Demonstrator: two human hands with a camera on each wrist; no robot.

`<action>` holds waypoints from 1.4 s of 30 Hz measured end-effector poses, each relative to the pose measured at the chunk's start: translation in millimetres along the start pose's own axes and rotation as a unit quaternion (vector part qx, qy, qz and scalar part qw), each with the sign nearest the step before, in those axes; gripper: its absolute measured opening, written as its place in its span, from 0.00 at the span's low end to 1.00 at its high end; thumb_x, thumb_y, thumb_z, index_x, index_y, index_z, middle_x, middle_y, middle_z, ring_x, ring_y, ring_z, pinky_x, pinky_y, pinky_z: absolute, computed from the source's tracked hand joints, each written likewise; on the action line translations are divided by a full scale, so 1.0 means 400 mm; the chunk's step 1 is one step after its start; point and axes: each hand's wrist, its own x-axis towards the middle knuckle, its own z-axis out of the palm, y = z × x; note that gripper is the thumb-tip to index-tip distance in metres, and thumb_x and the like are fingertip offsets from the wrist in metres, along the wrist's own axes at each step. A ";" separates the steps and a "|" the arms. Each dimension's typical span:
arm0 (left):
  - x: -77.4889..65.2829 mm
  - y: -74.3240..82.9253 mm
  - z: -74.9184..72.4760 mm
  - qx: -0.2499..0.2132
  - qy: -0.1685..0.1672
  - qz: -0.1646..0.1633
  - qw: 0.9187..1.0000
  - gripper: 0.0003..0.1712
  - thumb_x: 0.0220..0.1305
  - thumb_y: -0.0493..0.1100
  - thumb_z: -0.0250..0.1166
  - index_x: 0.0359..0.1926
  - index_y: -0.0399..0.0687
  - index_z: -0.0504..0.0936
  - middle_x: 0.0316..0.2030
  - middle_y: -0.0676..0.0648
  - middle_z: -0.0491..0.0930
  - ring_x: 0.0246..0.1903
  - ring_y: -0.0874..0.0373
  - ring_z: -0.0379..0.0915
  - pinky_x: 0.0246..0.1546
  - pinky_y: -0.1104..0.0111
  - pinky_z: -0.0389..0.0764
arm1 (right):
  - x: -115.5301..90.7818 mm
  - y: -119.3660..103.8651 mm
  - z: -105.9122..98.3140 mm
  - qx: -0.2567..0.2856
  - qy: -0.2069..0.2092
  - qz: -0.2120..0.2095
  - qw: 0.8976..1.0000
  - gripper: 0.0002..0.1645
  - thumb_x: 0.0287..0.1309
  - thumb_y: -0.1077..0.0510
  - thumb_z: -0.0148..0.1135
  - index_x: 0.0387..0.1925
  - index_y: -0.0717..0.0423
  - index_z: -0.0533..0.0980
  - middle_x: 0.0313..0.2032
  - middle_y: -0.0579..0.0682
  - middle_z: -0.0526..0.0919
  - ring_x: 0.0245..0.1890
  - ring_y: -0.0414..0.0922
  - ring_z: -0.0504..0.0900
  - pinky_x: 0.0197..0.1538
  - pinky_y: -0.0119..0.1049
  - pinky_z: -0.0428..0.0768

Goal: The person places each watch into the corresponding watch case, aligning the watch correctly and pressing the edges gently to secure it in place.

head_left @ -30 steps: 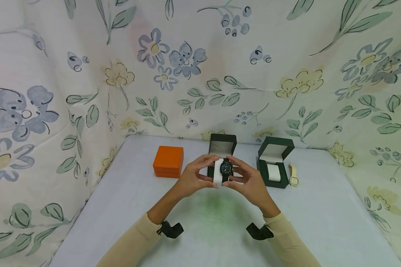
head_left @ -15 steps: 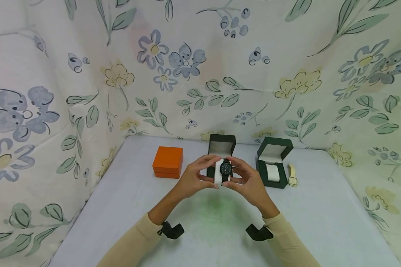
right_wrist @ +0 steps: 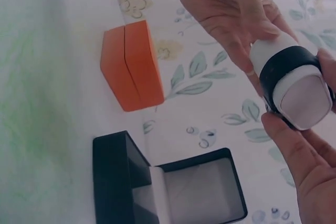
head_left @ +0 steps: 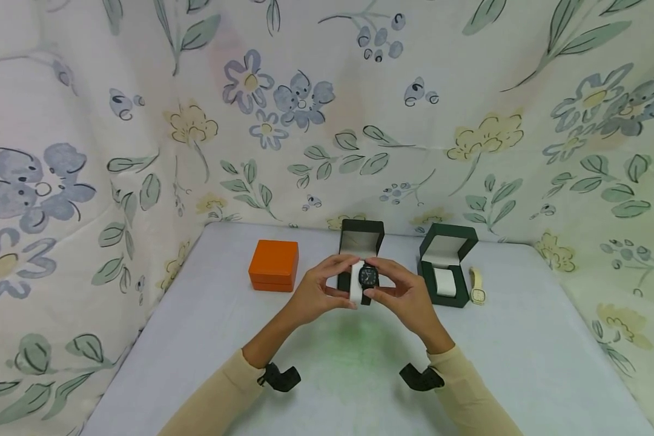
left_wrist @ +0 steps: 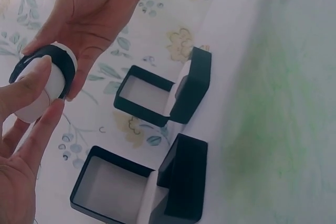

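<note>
Above the table, my left hand holds a white watch cushion by its left end. A black wristwatch with a dark strap wraps around the cushion's right part. My right hand pinches the watch from the right, fingers above and thumb below. In the right wrist view the dark strap circles the cushion, whose end faces the camera. Just behind the hands stands an open black watch box, its lower part mostly hidden by them.
To the right stands an open dark green watch box with a white cushion inside. Beside it lies a gold watch. A closed orange box sits left on the white table. Floral cloth hangs behind.
My right thumb has moved up from the strap's lower end towards the watch face. The strap's lower end now shows below that thumb. My left hand has hardly moved.
</note>
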 end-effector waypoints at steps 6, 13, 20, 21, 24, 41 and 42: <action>0.004 -0.001 0.001 0.000 -0.004 0.000 1.000 0.47 0.50 0.27 0.77 0.72 0.44 0.72 0.66 0.45 0.69 0.62 0.45 0.72 0.43 0.60 0.88 | 0.000 0.003 -0.003 0.006 -0.004 0.000 1.000 0.36 0.55 0.73 0.71 0.66 0.62 0.74 0.66 0.57 0.75 0.64 0.49 0.75 0.52 0.42 0.86; 0.005 -0.006 0.001 0.004 -0.006 -0.017 1.000 0.47 0.50 0.28 0.78 0.72 0.46 0.72 0.66 0.47 0.69 0.63 0.45 0.71 0.43 0.60 0.87 | -0.001 0.006 -0.006 0.005 -0.010 0.001 1.000 0.34 0.55 0.75 0.71 0.65 0.64 0.75 0.66 0.61 0.73 0.63 0.48 0.75 0.52 0.40 0.86; 0.004 -0.004 0.001 -0.006 -0.006 -0.025 1.000 0.47 0.49 0.27 0.78 0.72 0.48 0.72 0.66 0.46 0.69 0.63 0.44 0.71 0.44 0.60 0.87 | -0.001 0.004 -0.004 0.008 -0.015 0.003 1.000 0.34 0.54 0.73 0.72 0.64 0.64 0.76 0.67 0.60 0.72 0.64 0.48 0.75 0.53 0.41 0.85; 0.004 -0.005 0.001 -0.008 -0.006 -0.026 1.000 0.47 0.49 0.26 0.77 0.72 0.47 0.72 0.66 0.46 0.69 0.64 0.44 0.70 0.44 0.60 0.87 | -0.002 0.005 -0.004 0.008 -0.015 0.001 1.000 0.34 0.54 0.73 0.72 0.64 0.64 0.76 0.67 0.60 0.71 0.64 0.48 0.75 0.53 0.41 0.85; 0.003 -0.007 0.001 -0.004 -0.002 -0.030 1.000 0.48 0.49 0.26 0.77 0.72 0.46 0.72 0.67 0.46 0.68 0.65 0.43 0.69 0.44 0.61 0.87 | -0.003 0.008 -0.002 -0.009 -0.016 0.001 1.000 0.38 0.53 0.72 0.73 0.66 0.61 0.75 0.69 0.59 0.71 0.65 0.48 0.73 0.54 0.40 0.85; -0.003 -0.007 -0.012 0.002 0.002 -0.027 1.000 0.47 0.50 0.27 0.78 0.72 0.48 0.73 0.67 0.52 0.69 0.66 0.50 0.69 0.44 0.59 0.87 | 0.001 0.019 0.008 -0.029 -0.046 0.017 0.998 0.48 0.53 0.67 0.76 0.73 0.49 0.66 0.70 0.50 0.70 0.62 0.48 0.79 0.53 0.44 0.85; -0.003 -0.008 -0.013 0.000 0.002 -0.027 1.000 0.47 0.50 0.27 0.78 0.71 0.50 0.73 0.66 0.52 0.69 0.65 0.50 0.69 0.44 0.59 0.88 | 0.001 0.019 0.009 -0.023 -0.047 0.017 0.998 0.48 0.53 0.68 0.76 0.73 0.50 0.66 0.70 0.51 0.70 0.62 0.47 0.78 0.53 0.42 0.85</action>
